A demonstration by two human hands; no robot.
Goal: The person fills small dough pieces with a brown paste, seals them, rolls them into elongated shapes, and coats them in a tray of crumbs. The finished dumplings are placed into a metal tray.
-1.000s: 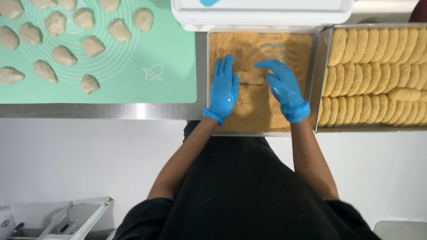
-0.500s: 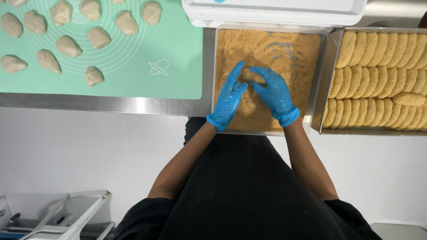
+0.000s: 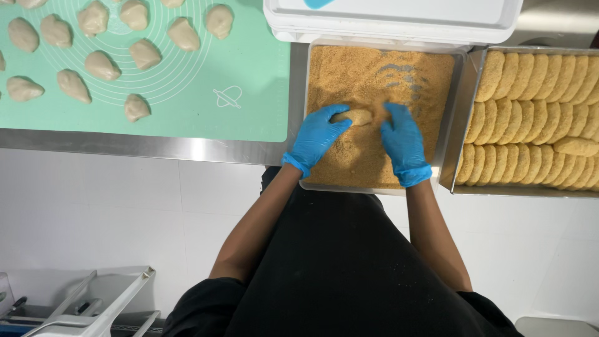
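Far to the left of both hands, pale raw dough pieces (image 3: 103, 65) lay spread on a mint-green silicone mat (image 3: 237, 93). The left hand (image 3: 317, 134), in a blue glove, was cupped with fingers curled against the left side of a crumb-coated patty (image 3: 357, 117), while the gloved right hand (image 3: 404, 140) pressed loosely curved fingers against its right side, so the patty sat between the two hands on the breadcrumbs in a metal tray (image 3: 450, 118). Just right of the right hand, a second tray (image 3: 465, 112) held rows of breaded patties (image 3: 530, 118).
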